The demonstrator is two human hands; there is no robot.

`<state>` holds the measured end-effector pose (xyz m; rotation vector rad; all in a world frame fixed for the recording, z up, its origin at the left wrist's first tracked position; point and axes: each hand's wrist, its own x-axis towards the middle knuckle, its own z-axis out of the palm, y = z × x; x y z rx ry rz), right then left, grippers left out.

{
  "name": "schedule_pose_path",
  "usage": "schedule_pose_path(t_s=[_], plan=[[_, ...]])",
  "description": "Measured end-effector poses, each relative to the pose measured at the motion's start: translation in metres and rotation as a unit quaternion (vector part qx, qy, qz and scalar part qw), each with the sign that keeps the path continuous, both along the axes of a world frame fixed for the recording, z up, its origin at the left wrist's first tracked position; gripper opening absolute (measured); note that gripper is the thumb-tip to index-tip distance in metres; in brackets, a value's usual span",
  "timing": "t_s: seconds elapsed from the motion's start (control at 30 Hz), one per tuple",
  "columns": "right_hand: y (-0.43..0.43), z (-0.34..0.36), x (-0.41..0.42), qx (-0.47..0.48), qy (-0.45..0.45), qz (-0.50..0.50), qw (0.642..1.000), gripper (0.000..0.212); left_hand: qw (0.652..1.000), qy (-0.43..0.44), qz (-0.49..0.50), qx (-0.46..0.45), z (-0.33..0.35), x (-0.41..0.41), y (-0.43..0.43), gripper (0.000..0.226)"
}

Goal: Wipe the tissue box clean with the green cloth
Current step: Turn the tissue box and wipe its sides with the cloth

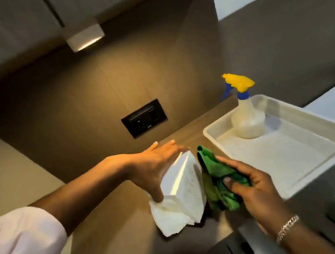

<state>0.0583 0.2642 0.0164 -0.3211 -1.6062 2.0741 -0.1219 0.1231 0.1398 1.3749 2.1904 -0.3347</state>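
Observation:
A white tissue box [185, 186] is tipped up above the wooden counter, with a white tissue [169, 218] hanging from its lower end. My left hand [154, 164] grips the box from the left, fingers over its top edge and thumb at the lower side. A crumpled green cloth [215, 185] is pressed against the box's right face. My right hand [251, 188] holds that cloth, a silver bracelet on the wrist.
A white plastic tray [287, 152] sits to the right on the counter [117, 232], holding a spray bottle [246, 115] with a yellow and blue trigger head. A black wall socket [144, 118] is in the back panel. A lamp [85, 39] glows overhead.

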Motion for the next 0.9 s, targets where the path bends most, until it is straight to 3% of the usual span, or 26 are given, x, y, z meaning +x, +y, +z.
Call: schedule_pose_path(t_s=[0.13,0.27,0.33,0.47,0.67,0.83,0.9], plan=[[-0.012,-0.018,-0.006,0.001,-0.050,-0.041,0.998,0.053,0.997,-0.071,0.018,-0.034,-0.003,0.013,0.011,0.124],[-0.007,-0.016,-0.020,0.042,-0.077,-0.016,0.996,0.042,0.978,-0.151,0.120,0.074,-0.003,0.018,0.009,0.081],[-0.011,-0.019,-0.027,0.087,-0.080,-0.019,0.993,0.046,0.971,-0.110,0.140,0.156,-0.013,0.022,0.005,0.058],[-0.031,-0.019,-0.029,0.156,-0.091,-0.089,0.980,0.048,0.971,0.048,0.056,0.226,-0.039,0.025,-0.003,0.051],[-0.069,-0.039,0.007,0.304,-0.017,-0.072,0.950,0.050,0.961,0.067,0.035,0.267,-0.052,0.025,-0.006,0.052],[-0.050,-0.041,-0.017,0.171,-0.097,-0.126,0.972,0.051,0.954,0.066,0.046,0.288,-0.057,0.024,-0.007,0.052],[-0.052,-0.029,-0.026,0.168,-0.105,-0.142,0.970,0.057,0.951,0.068,0.047,0.298,-0.059,0.024,-0.008,0.051]])
